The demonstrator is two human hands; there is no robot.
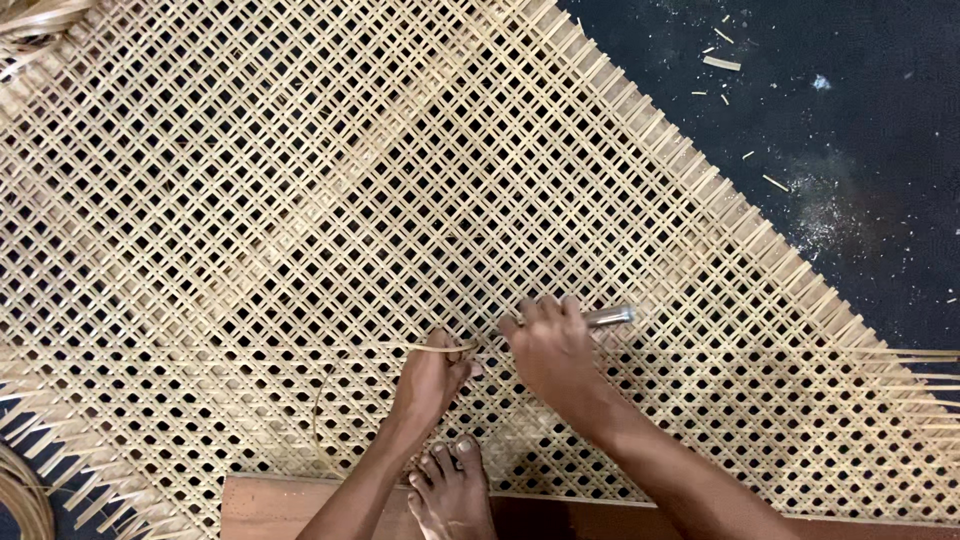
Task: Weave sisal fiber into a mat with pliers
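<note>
Dark floor lying under an open-weave cane mat, both hands working mid-mat.
Left hand is pinching a loose cane strip; right hand is clenching a metal rod tool. Judging: keeping the strip flat and taut while the tool is lifting crossings, foot steadying.

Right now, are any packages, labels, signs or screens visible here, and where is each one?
None in view.
Only a pale woven cane lattice sheet on a dark floor, the left hand pinching a thin cane strip, and the right hand gripping a silvery metal tool.
</note>
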